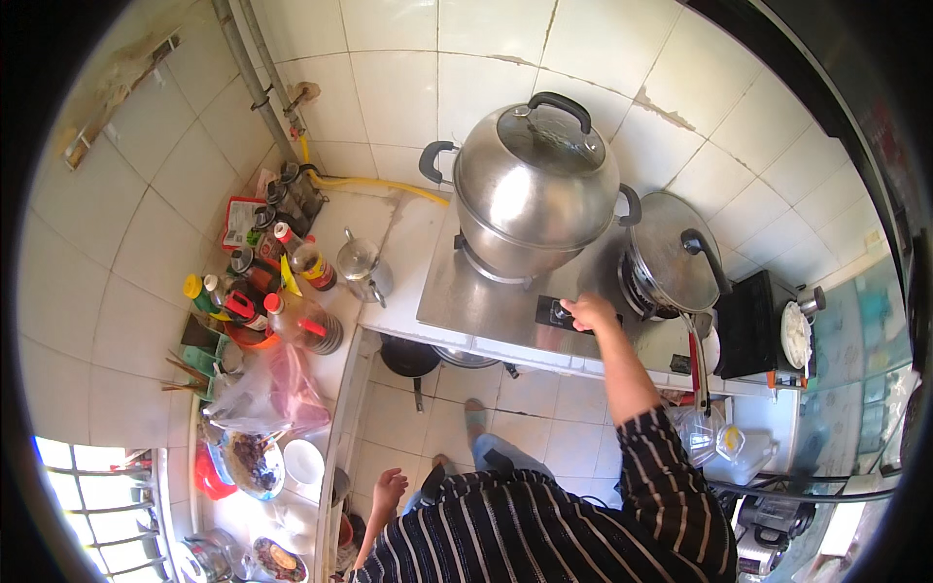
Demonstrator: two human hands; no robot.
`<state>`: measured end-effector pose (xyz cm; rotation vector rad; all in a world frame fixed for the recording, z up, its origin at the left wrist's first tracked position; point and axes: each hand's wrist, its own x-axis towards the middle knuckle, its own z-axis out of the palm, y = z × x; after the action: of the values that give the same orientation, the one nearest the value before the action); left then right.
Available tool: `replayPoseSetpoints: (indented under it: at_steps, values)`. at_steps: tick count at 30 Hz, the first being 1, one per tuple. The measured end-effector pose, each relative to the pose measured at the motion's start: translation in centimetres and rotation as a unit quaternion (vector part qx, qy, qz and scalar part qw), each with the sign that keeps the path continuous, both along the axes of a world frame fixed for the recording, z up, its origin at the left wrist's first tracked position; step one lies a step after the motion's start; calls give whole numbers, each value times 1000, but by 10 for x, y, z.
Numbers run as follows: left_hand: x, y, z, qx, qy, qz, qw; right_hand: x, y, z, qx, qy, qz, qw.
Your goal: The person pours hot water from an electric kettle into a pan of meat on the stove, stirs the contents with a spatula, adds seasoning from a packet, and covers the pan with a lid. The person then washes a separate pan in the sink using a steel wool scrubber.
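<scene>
My right hand [594, 313] reaches to the front of a stainless steel gas stove [466, 299], its fingers on the black control knob [560, 310]. Behind it, over one burner, stands a large steel steamer pot [539, 197] under a domed lid with a glass window and black handles. On the other burner sits a wok [678, 251], covered by a lid with a black handle. My left hand [390, 488] hangs low beside my body, fingers loosely curled and nothing visible in it.
Sauce bottles [306, 262] and a steel lidded pot [362, 268] crowd the left counter. Nearer lie a plastic bag [291, 393], a plate of food [255, 466] and a white bowl [304, 461]. A yellow gas hose [379, 182] runs along the wall. Frying pan [412, 357] below.
</scene>
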<state>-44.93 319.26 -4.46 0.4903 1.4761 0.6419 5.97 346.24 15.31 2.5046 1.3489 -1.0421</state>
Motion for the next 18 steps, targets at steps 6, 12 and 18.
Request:
replayPoseSetpoints:
  at_steps: [6,12,18]
  values:
    - [0,-20,-10,-37,25,22,999,-33,6,228,470,119,83,871]
    - [16,-4,1,2,9,19,1000,-35,143,266,556,-204,295,750]
    - [14,-25,7,-27,38,60,997,-53,181,263,363,-275,280,845]
